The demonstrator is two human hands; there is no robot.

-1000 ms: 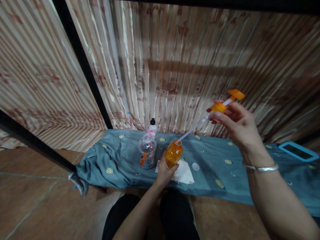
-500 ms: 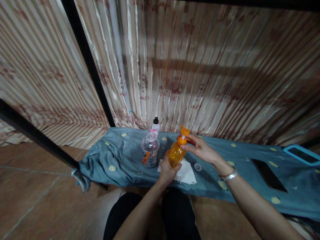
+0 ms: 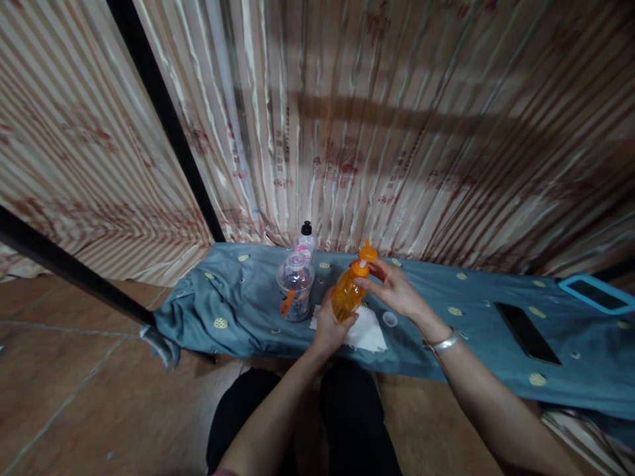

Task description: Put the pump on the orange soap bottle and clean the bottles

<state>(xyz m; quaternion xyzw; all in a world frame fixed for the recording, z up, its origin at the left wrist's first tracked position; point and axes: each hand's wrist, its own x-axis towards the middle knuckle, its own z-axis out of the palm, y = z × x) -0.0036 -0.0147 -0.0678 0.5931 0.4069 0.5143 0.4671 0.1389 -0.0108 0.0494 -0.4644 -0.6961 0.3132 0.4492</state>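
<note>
An orange pump bottle (image 3: 347, 294) with yellow-orange liquid is held tilted to the right above the cloth. My left hand (image 3: 331, 327) wraps round the lower part of its body. At the neck, the fingers and thumb of my right hand (image 3: 389, 285) close on the collar just under the orange pump head (image 3: 368, 252); some fingertips are hidden behind it. Left of the bottle stands a clear plastic cup (image 3: 296, 291) with a domed lid and an orange mark. A clear bottle with a black cap (image 3: 306, 238) is behind the cup. White paper (image 3: 368, 330) lies below my hands.
A small clear round cap (image 3: 390, 319) lies right of the paper. Farther right are a dark phone (image 3: 528, 332) and a blue-framed object (image 3: 598, 295). Blue-green patterned cloth (image 3: 238, 337) covers the surface. Dark poles (image 3: 161, 112) and a striped curtain (image 3: 347, 132) border it.
The view has tilted slightly, so most things sit a little higher in the picture. Both hands keep their hold on the pump bottle, with little visible change in its tilt.
</note>
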